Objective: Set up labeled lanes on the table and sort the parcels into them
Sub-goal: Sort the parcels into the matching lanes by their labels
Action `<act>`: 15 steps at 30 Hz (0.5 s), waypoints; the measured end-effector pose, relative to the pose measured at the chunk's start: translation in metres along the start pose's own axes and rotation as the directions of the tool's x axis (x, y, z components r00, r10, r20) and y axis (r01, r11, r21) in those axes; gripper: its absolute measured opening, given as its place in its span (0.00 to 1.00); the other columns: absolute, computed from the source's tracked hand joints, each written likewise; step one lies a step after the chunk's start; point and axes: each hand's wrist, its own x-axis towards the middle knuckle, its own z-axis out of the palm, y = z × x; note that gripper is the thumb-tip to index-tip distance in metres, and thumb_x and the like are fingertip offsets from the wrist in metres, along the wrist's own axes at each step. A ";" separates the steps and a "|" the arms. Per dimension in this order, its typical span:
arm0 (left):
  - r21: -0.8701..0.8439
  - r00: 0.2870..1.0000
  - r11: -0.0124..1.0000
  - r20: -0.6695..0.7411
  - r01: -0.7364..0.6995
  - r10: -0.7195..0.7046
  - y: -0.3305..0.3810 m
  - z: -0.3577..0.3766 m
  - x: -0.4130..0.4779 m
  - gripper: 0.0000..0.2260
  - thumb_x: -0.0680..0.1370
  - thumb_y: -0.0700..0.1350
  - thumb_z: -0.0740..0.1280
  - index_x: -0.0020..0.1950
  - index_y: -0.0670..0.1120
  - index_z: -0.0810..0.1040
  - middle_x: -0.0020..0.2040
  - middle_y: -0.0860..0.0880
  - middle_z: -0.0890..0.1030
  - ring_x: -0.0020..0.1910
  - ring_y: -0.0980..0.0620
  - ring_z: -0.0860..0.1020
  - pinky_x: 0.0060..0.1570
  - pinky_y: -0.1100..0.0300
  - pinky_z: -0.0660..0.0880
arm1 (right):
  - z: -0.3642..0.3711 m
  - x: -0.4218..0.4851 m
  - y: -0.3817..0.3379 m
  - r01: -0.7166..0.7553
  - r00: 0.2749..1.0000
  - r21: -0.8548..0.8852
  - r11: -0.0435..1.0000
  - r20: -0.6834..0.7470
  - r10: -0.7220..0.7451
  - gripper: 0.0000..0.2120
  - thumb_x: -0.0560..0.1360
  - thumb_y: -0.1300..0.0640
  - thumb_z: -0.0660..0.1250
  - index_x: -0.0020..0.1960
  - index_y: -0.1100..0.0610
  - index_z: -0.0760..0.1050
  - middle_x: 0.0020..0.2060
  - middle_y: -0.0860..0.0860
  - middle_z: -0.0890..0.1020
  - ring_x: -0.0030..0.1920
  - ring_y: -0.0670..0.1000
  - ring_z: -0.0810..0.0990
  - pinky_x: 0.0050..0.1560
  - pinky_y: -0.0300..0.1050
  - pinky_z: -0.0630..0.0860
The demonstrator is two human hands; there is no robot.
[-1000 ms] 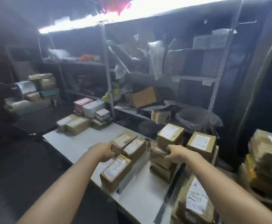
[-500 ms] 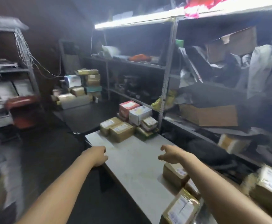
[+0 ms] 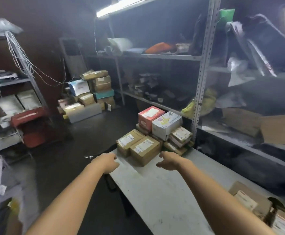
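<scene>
Well, the left hand (image 3: 106, 162) hangs over the left edge of the table (image 3: 155, 192), fingers loosely bent, holding nothing. Two brown parcels (image 3: 145, 150) sit side by side at the far end. The right hand (image 3: 169, 161) hovers near them, loose and empty too. A pink box (image 3: 149, 117) and a white box (image 3: 166, 124) are stacked behind. At the near right corner lie other parcels (image 3: 246, 199).

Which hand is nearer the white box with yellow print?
Right. The right hand hovers in front of the white box; the left hand sits farther left, over the table edge.
</scene>
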 end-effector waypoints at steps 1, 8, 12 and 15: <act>0.003 1.000 1.000 -0.004 -0.013 0.013 0.002 -0.007 0.016 0.21 0.80 0.55 0.60 0.73 0.55 0.68 0.70 0.47 0.73 0.65 0.44 0.74 0.62 0.51 0.73 | -0.005 0.012 -0.004 -0.003 1.000 0.007 1.000 -0.004 0.003 0.25 0.80 0.49 0.65 0.75 0.54 0.67 0.72 0.52 0.73 0.69 0.55 0.72 0.65 0.48 0.71; -0.021 0.990 0.990 0.012 -0.138 0.139 0.007 -0.031 0.146 0.16 0.78 0.55 0.60 0.64 0.54 0.74 0.61 0.49 0.77 0.55 0.47 0.77 0.56 0.53 0.76 | -0.011 0.122 -0.014 -0.094 0.995 0.082 0.992 -0.037 0.098 0.21 0.75 0.47 0.66 0.66 0.52 0.74 0.63 0.53 0.78 0.61 0.55 0.76 0.62 0.52 0.75; -0.040 0.978 0.977 0.005 -0.209 0.209 0.011 -0.020 0.243 0.17 0.80 0.54 0.58 0.67 0.54 0.72 0.62 0.49 0.77 0.56 0.45 0.76 0.56 0.53 0.75 | 0.005 0.191 -0.014 -0.188 0.976 0.182 0.965 -0.075 0.204 0.19 0.75 0.48 0.64 0.65 0.52 0.75 0.62 0.52 0.80 0.60 0.56 0.77 0.60 0.51 0.76; -0.093 0.956 0.953 0.025 -0.288 0.292 0.013 -0.001 0.311 0.19 0.80 0.52 0.58 0.71 0.55 0.70 0.68 0.49 0.75 0.64 0.45 0.74 0.58 0.53 0.71 | 0.020 0.223 -0.018 -0.294 0.935 0.314 0.903 -0.100 0.339 0.21 0.78 0.49 0.62 0.69 0.53 0.72 0.66 0.53 0.78 0.65 0.57 0.76 0.61 0.49 0.74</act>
